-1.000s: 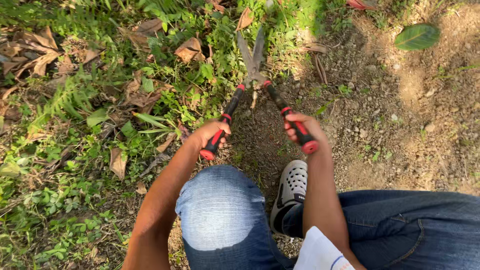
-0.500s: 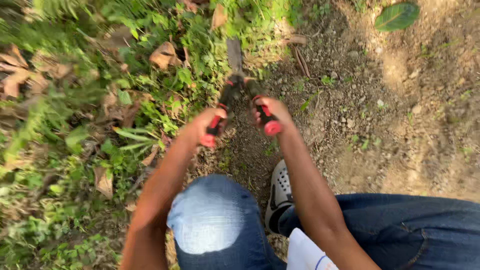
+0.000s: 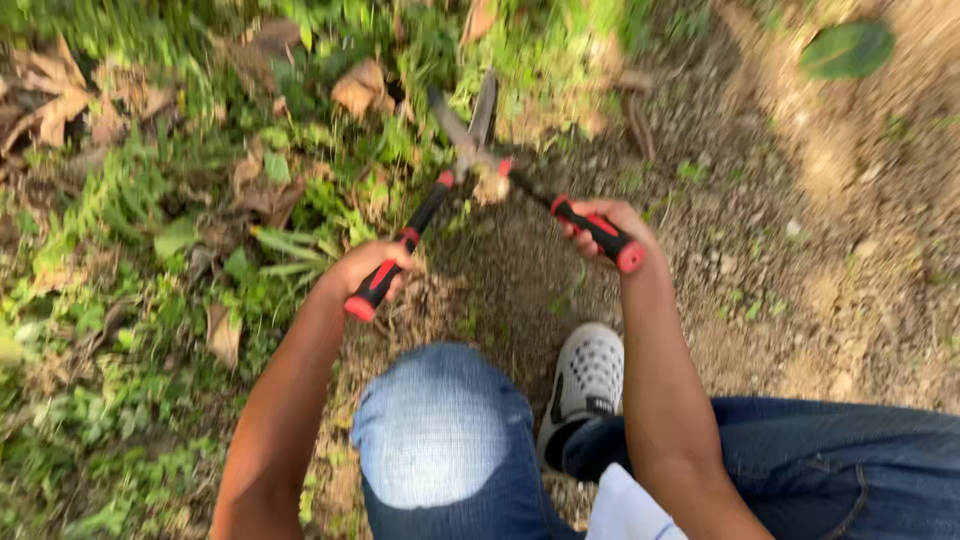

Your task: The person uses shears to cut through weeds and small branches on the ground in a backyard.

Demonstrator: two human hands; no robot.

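Now the hedge shears [image 3: 478, 150], upper centre of the frame, have their blades spread open again after being closed half a second ago, ready for another cut. Below them, the left hand [image 3: 368, 272] and right hand [image 3: 603, 225] are apart, each clamped on a red-and-black handle, over grass and dry leaves [image 3: 360, 88].

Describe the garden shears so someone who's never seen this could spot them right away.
Start at the raised denim knee; above it both hands grip the shears. They alone have red-and-black handles and two grey blades, open in a V over the weeds.
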